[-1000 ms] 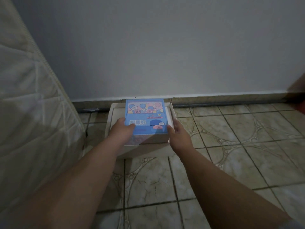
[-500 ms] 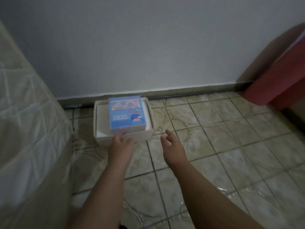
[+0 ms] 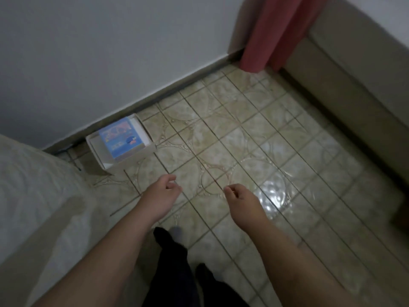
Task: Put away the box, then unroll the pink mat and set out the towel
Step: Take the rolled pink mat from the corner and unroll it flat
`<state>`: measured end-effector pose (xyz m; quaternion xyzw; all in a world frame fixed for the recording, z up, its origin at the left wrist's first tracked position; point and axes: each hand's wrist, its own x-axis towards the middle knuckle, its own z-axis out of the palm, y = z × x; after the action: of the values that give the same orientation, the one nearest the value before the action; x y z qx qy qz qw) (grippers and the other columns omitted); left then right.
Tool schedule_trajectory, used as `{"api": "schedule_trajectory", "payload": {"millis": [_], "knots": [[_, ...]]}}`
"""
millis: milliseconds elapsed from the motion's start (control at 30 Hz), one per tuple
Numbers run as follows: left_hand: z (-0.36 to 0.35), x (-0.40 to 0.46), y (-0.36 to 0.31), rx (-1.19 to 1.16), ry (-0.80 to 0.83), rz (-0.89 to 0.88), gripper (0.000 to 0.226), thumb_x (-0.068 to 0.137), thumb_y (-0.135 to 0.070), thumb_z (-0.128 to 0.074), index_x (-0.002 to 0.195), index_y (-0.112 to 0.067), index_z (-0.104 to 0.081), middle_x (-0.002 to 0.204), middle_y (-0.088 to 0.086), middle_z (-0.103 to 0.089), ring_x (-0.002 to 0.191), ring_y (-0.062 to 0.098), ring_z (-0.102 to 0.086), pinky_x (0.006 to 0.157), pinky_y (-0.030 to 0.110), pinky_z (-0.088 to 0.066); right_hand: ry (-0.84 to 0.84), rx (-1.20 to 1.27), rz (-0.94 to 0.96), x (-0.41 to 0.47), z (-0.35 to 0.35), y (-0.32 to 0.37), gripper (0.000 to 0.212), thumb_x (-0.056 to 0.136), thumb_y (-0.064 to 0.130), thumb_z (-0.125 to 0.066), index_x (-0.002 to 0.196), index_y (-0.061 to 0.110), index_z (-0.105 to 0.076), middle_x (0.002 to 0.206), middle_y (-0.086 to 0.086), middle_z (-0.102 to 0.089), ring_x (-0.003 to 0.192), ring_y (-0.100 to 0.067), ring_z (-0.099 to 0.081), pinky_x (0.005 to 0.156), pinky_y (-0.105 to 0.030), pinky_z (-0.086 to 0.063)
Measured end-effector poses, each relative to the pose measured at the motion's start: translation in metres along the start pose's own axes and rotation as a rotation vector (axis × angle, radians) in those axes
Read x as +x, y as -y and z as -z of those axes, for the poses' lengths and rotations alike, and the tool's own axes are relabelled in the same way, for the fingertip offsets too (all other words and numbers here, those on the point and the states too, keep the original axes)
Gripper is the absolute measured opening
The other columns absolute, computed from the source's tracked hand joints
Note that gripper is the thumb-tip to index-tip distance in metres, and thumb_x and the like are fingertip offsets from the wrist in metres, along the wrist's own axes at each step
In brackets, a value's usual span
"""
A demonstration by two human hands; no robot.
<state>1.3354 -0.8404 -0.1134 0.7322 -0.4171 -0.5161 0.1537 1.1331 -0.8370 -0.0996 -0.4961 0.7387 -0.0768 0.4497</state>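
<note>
Head view, looking down: left hand [image 3: 162,191] and right hand [image 3: 240,199] hung out in front over the floor, side by side with a gap between them, fingers loosely curled, nothing in either. Both well clear of the box. Bare forearms below them, dark trouser legs [image 3: 174,269] lower down between the arms.

Beyond the left hand, on the beige patterned floor tiles [image 3: 232,138]: blue rectangular cardboard box [image 3: 120,138], lying flat inside a shallow open white cardboard tray [image 3: 132,161]. Top face of the box pale blue, printed with pink and darker blue shapes; print blurred, not legible. White inner surface of the tray showed to the left and the right of the box. Tray set just beside the dark skirting at the foot of the plain grey-white wall [image 3: 110,52], skewed relative to the picture frame.

To the left of the tray, a pale quilted mattress edge [image 3: 33,196], close to the tray's left corner. Far off at upper right, a pinkish-red hanging curtain [image 3: 272,34] reaching down to the floor in the corner. Bright glare patch on the tiles just right of the right hand.
</note>
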Motion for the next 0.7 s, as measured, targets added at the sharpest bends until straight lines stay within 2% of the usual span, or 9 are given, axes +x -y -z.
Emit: {"api": "schedule_trajectory", "payload": {"millis": [67, 133, 300, 467, 600, 700], "knots": [[-0.002, -0.026, -0.026, 0.082, 0.072, -0.010, 0.042, 0.088, -0.030, -0.054, 0.128, -0.019, -0.051, 0.109, 0.000, -0.057, 0.095, 0.016, -0.053, 0.079, 0.025, -0.036, 0.013, -0.036, -0.071, -0.025, 0.026, -0.003, 0.039, 0.097, 0.039, -0.042, 0.117, 0.012, -0.060, 0.113, -0.010, -0.065, 0.107, -0.027, -0.058, 0.075, -0.024, -0.033], [-0.008, -0.042, -0.047, 0.150, 0.139, -0.019, 0.044, 0.088, -0.032, -0.054, 0.130, -0.019, -0.050, 0.108, 0.000, -0.056, 0.095, 0.018, -0.053, 0.078, 0.026, -0.037, 0.015, -0.048, -0.126, -0.041, 0.044, -0.009, 0.042, 0.097, 0.041, -0.041, 0.120, 0.011, -0.059, 0.119, -0.012, -0.063, 0.108, -0.028, -0.056, 0.076, -0.026, -0.032], [-0.033, -0.060, -0.079, 0.335, 0.284, -0.073, 0.049, 0.088, -0.035, -0.053, 0.134, -0.019, -0.046, 0.126, 0.003, -0.056, 0.097, 0.016, -0.050, 0.081, 0.027, -0.036, -0.064, -0.040, -0.188, -0.070, 0.067, -0.036, 0.046, 0.096, 0.047, -0.037, 0.123, 0.015, -0.056, 0.119, -0.008, -0.063, 0.088, -0.018, -0.047, 0.072, -0.029, -0.032], [-0.060, -0.071, -0.101, 0.466, 0.328, -0.076, 0.051, 0.088, -0.035, -0.052, 0.136, -0.019, -0.043, 0.132, 0.007, -0.052, 0.107, 0.021, -0.052, 0.082, 0.025, -0.034, -0.122, -0.029, -0.235, -0.095, 0.084, -0.064, 0.047, 0.095, 0.050, -0.036, 0.122, 0.017, -0.056, 0.116, -0.007, -0.064, 0.096, -0.023, -0.055, 0.072, -0.030, -0.034], [-0.077, -0.077, -0.121, 0.448, 0.302, -0.073, 0.052, 0.089, -0.035, -0.051, 0.137, -0.018, -0.043, 0.128, 0.005, -0.055, 0.107, 0.021, -0.052, 0.082, 0.026, -0.035, -0.120, -0.002, -0.261, -0.098, 0.106, -0.081, 0.045, 0.095, 0.048, -0.037, 0.123, 0.019, -0.056, 0.120, -0.008, -0.063, 0.109, -0.027, -0.057, 0.074, -0.029, -0.034], [-0.090, -0.077, -0.134, 0.445, 0.310, -0.080, 0.051, 0.089, -0.035, -0.051, 0.136, -0.018, -0.043, 0.110, -0.002, -0.055, 0.097, 0.017, -0.050, 0.079, 0.026, -0.034, -0.137, 0.008, -0.262, -0.089, 0.126, -0.086, 0.046, 0.096, 0.049, -0.036, 0.126, 0.019, -0.055, 0.120, -0.009, -0.063, 0.109, -0.028, -0.057, 0.076, -0.030, -0.038]]}}
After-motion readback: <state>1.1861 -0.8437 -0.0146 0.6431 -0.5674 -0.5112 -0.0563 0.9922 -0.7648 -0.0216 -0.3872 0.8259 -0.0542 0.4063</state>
